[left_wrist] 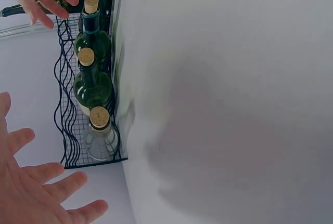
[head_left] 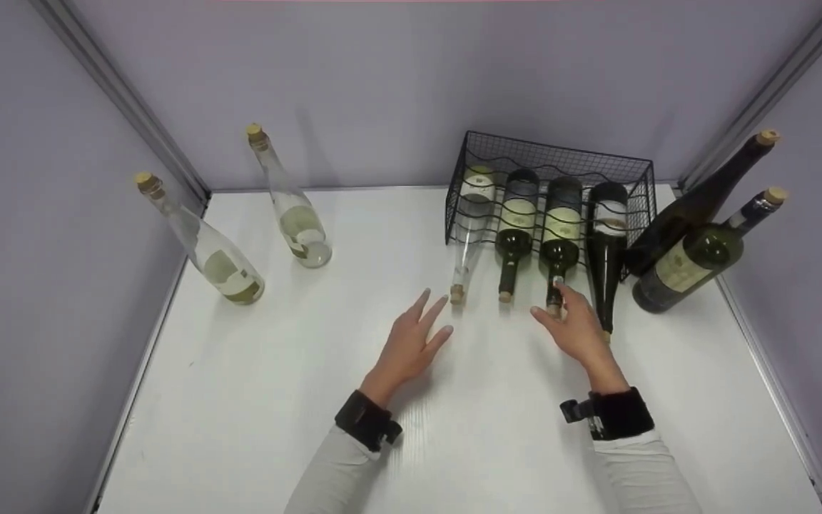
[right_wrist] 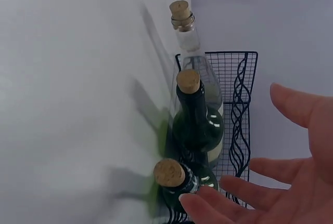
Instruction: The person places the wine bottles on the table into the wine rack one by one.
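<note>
Four corked bottles lie side by side in a black wire rack, necks toward me. A clear bottle is leftmost, then a green bottle, another green bottle and a slim dark bottle. My right hand is at the neck of the second green bottle, fingers spread and not wrapped round it; in the right wrist view a fingertip overlaps that neck just beside its cork. Left of the clear bottle's cork, my left hand hovers with fingers apart, holding nothing.
Two clear corked bottles stand at the left, one nearer and one farther back. A dark brown bottle and a green bottle stand right of the rack. Pale walls enclose the white table behind and at both sides.
</note>
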The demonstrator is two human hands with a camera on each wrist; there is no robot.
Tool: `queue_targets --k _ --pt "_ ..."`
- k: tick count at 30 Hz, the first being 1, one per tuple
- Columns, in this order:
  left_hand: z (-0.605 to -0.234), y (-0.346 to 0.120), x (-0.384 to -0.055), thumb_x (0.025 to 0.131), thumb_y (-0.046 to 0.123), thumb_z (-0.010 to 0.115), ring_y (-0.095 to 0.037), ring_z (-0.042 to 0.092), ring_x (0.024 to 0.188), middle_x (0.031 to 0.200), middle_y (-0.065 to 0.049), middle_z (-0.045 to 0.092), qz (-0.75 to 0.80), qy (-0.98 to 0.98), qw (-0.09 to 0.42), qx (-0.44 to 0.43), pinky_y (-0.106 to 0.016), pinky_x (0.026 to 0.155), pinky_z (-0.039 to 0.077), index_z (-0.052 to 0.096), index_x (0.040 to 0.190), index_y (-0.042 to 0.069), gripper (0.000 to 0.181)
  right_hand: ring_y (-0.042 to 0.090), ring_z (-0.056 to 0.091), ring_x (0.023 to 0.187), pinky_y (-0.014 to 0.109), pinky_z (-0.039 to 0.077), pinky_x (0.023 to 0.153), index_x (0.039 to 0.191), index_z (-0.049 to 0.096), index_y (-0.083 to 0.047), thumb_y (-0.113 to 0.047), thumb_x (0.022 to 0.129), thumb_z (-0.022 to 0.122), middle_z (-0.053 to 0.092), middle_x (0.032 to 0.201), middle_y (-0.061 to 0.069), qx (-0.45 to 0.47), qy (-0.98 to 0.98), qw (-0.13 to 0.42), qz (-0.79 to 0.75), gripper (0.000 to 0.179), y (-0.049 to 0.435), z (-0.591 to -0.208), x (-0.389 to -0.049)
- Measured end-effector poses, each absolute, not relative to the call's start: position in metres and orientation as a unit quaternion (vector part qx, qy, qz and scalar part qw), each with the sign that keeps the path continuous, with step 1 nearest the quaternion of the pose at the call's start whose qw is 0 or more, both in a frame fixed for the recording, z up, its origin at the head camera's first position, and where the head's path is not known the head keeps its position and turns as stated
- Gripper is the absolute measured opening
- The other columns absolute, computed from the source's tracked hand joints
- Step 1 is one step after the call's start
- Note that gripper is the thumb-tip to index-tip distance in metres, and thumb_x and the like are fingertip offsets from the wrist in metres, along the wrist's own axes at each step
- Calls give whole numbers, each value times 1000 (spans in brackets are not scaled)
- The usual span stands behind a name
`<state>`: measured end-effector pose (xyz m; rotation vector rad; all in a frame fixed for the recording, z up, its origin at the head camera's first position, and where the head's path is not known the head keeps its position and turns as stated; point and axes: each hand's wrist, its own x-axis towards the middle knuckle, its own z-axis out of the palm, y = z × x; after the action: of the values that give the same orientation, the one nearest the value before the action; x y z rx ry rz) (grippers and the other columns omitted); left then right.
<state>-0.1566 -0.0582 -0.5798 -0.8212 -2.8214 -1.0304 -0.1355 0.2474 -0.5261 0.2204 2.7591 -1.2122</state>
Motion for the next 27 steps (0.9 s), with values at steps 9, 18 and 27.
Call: queue_targets --k 9,18,27 --pt "-573 -49 -155 103 53 37 -34 33 140 159 -14 25 -324 -911 -10 -254 -52 111 29 37 153 16 62 51 27 136 61 27 107 153 18 5 -40 97 62 17 153 35 91 914 40 -393 84 275 -530 -130" --pt "-569 -40 -155 103 51 42 -35 35 139 158 -16 26 -348 -898 -5 -271 -50 110 31 34 154 12 65 50 33 133 58 30 106 151 24 7 -38 95 64 27 148 34 140 901 -54 -407 82 298 -539 -125" --pt "-566 -27 -154 103 49 42 -31 34 140 158 -15 26 -370 -884 -4 -286 -48 109 34 25 157 14 67 35 42 130 42 40 101 152 23 -4 -38 95 63 33 149 20 271 799 -141 -518 78 322 -547 -125"
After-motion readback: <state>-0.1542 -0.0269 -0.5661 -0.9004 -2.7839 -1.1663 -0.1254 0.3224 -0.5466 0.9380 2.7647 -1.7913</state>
